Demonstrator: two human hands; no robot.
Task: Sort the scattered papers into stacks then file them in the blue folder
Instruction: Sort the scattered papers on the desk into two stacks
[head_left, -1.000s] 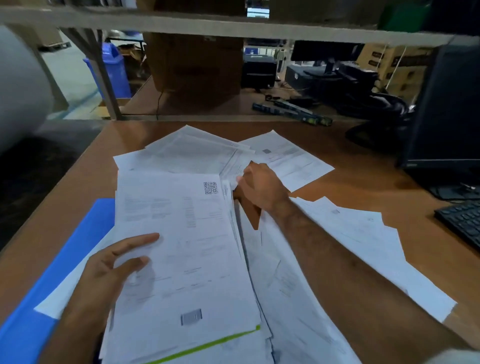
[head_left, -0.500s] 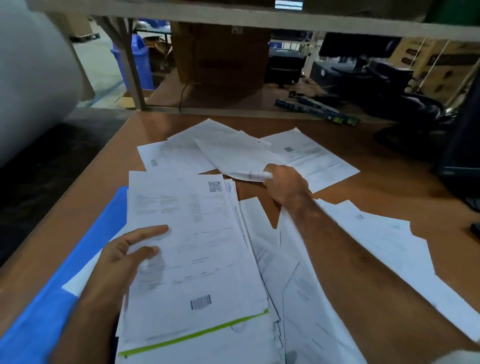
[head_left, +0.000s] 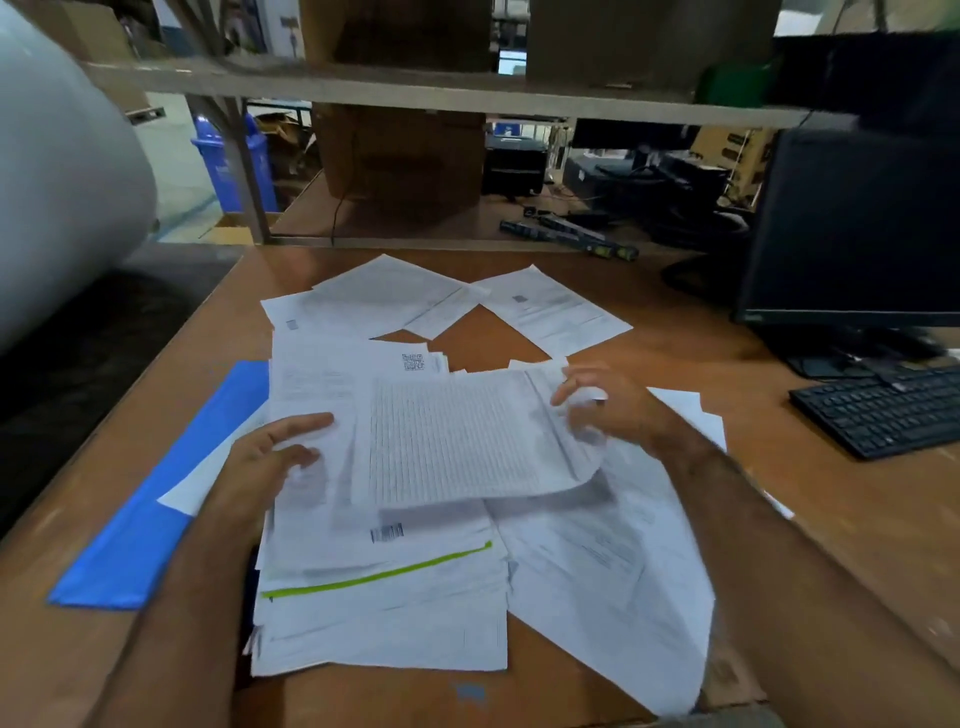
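Note:
A stack of white papers (head_left: 384, 597) lies in front of me on the wooden desk (head_left: 675, 353), one sheet edged in green. My left hand (head_left: 265, 457) presses flat on the stack's left side, fingers spread. My right hand (head_left: 608, 410) grips the right edge of a printed sheet (head_left: 452, 436) that hovers, curled, just above the stack. The blue folder (head_left: 150, 519) lies under the stack's left side, partly covered. More loose papers (head_left: 374, 301) lie scattered at the back, another sheet (head_left: 556, 312) to their right, and several sheets (head_left: 618, 582) under my right forearm.
A black keyboard (head_left: 883, 410) and a dark monitor (head_left: 857, 228) stand at the right. A shelf beam (head_left: 415, 93) runs across above the desk's back edge, with boxes behind. A large pale roll (head_left: 57, 171) fills the left side. The desk's left edge drops to dark floor.
My right hand pulled a sheet from the far pile back toward me and now holds it over the stack. My left hand stayed on the stack. The camera tilted up.

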